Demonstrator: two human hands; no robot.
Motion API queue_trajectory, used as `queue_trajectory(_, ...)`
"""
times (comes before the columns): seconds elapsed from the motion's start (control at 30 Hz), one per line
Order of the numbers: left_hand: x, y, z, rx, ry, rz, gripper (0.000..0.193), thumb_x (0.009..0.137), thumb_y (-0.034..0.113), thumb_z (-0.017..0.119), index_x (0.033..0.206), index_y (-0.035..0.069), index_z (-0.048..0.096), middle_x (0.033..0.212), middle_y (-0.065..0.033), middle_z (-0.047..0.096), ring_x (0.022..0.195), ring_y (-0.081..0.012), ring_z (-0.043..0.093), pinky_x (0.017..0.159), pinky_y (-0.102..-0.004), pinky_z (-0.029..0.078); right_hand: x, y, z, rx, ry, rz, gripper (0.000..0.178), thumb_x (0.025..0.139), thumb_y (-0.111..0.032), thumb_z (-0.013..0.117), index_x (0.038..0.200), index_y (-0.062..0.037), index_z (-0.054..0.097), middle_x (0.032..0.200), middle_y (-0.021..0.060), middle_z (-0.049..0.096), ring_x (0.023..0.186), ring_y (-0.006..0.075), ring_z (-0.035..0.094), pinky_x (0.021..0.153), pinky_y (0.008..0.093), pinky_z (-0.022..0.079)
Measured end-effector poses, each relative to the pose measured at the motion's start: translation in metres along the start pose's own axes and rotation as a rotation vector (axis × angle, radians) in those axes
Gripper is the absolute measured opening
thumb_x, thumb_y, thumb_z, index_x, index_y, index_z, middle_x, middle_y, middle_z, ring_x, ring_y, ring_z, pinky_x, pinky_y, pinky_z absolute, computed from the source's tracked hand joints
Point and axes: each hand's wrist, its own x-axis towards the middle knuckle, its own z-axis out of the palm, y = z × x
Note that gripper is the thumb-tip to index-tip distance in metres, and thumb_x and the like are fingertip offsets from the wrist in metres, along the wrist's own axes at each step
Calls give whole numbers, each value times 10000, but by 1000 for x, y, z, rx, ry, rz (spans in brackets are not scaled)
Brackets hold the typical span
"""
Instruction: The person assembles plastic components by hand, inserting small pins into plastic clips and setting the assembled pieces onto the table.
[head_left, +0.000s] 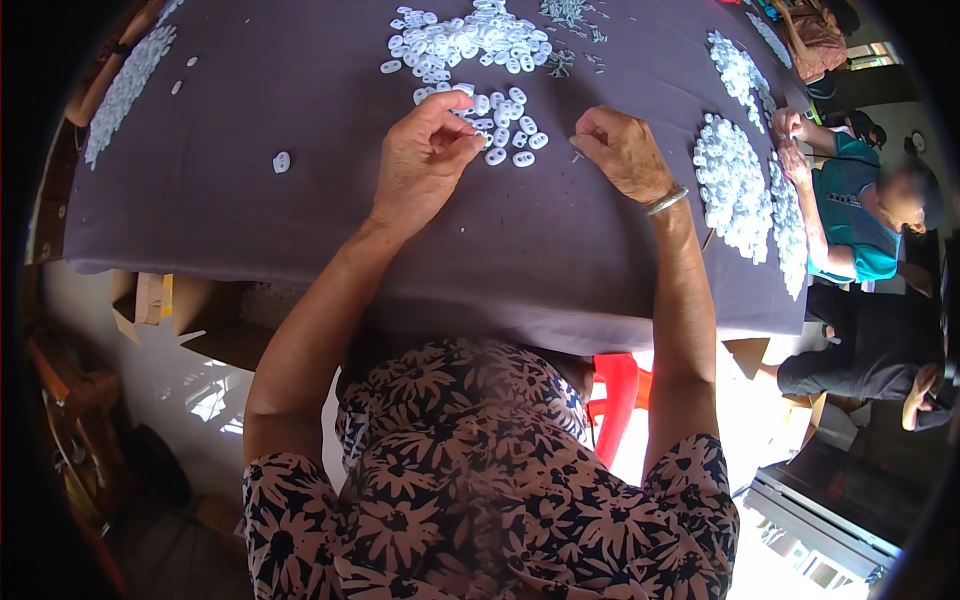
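Observation:
My left hand [425, 160] is raised over the table, thumb and fingers curled into a pinch. A bit of white shows at its thumb tip, too small to tell whether it is held. Just beyond and beside it lies a loose group of small white oval plastic pieces [524, 159], each with two dark holes. To the right, my right hand [625, 155], wearing a silver bangle [666, 201], pinches a small grey screw [577, 155] between thumb and fingertips. It is apart from the white pieces.
A larger heap of white pieces [470, 40] lies farther back, beside grey screws [562, 63]. Big heaps [732, 185] stand at the right, near a co-worker's hands [792, 150]. Another heap [128, 90] is far left. One lone white piece [281, 161] rests on the dark tablecloth [200, 215].

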Motion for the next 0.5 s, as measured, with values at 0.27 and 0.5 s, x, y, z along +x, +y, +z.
queue_trajectory(0.27,0,0,0,-2,10,-12,298,805,-21,645,1089,29,568,755,3,611,684,-37,547,652,-189,455,-11,-8,-13,162,-47,129,92,804,-75,667,846,-8,622,676,43,585,596,103,514,563,242,431)
queue_trajectory(0.5,0,-2,0,-8,5,14,308,800,-28,647,1091,30,568,754,-4,613,683,-38,547,652,-191,457,-9,-11,-11,80,-83,27,79,792,-76,631,830,-8,626,688,49,598,609,114,541,574,257,448)
